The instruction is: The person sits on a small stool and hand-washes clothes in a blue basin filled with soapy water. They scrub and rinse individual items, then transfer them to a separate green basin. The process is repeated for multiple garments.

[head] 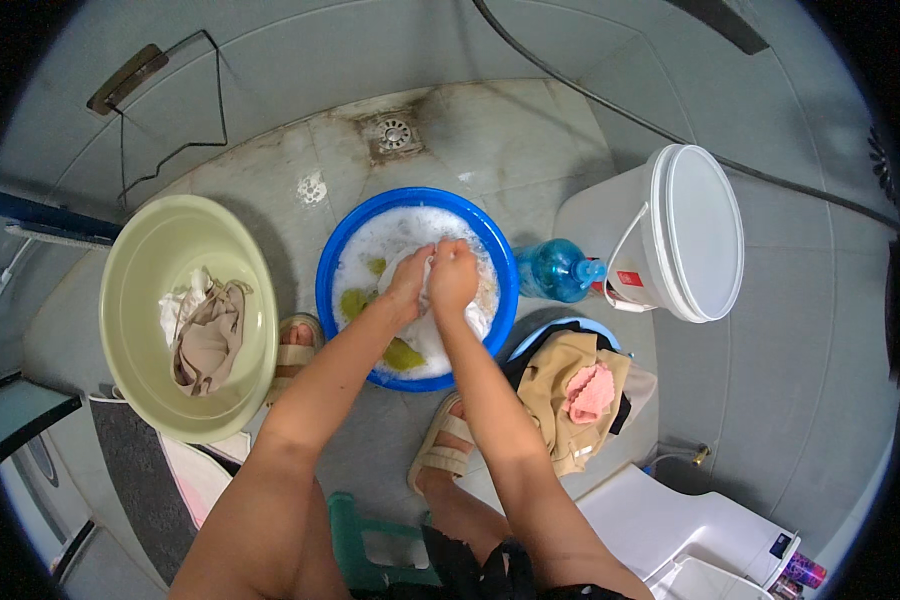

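Note:
A blue plastic basin (pixel 513 262) of foamy water stands on the tiled floor before me. Over its middle my left hand (pixel 410 281) and my right hand (pixel 452 277) are side by side, both gripping white wet cloth (pixel 425 326) that hangs into the suds. Yellow-green fabric (pixel 403 354) shows through the foam on the left and near side. At the left, a pale green basin (pixel 112 315) holds a beige garment (pixel 208 345) and a white cloth (pixel 184 306). The fingertips are partly hidden.
A blue bottle (pixel 553 270) and a lidded white bucket (pixel 630 225) stand right of the blue basin. Below them, a light-blue basin (pixel 562 324) is heaped with clothes (pixel 562 375). A floor drain (pixel 394 133) lies beyond, a green stool (pixel 349 540) beneath me, and a toilet (pixel 675 517) lower right.

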`<state>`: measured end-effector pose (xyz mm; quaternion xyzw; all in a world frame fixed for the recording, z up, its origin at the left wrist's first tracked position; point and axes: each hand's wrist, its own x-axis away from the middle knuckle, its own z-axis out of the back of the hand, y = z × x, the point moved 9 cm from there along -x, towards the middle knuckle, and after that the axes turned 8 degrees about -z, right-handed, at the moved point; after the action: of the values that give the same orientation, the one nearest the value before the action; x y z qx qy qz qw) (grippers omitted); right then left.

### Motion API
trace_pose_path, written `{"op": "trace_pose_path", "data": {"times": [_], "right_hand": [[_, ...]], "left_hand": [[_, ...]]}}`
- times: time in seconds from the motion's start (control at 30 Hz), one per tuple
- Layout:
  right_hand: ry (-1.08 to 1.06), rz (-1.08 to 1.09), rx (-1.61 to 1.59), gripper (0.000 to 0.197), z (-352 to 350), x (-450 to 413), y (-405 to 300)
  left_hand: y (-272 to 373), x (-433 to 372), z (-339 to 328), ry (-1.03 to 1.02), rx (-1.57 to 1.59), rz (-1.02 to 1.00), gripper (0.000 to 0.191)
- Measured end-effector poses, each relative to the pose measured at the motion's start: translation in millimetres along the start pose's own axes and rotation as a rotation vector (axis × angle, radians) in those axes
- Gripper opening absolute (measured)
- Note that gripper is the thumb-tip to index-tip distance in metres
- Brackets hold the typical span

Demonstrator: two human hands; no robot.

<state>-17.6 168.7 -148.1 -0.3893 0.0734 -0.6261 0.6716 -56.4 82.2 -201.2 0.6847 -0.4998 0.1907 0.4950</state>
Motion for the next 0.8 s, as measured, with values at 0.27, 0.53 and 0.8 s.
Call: {"op": "trace_pose_path", "data": {"times": [0.27, 0.53, 0.8], "right_hand": [[-0.084, -0.068, 0.006, 0.025, -1.2, 4.7, 1.9], [0.077, 0.17, 0.009, 0.025, 1.8, 23.2, -7.0], [-0.612, 0.022, -0.667, 0.039, 11.6, 35.7, -2.8]], "left_hand": [[2.3, -5.9, 30.0, 0.075, -0.366, -0.313, 0.038], [-29.4, -0.8, 19.8, -0.249, -0.178, -0.012, 0.033], [21.3, 12.9, 16.8, -0.315, 0.489, 0.129, 0.04]]}}
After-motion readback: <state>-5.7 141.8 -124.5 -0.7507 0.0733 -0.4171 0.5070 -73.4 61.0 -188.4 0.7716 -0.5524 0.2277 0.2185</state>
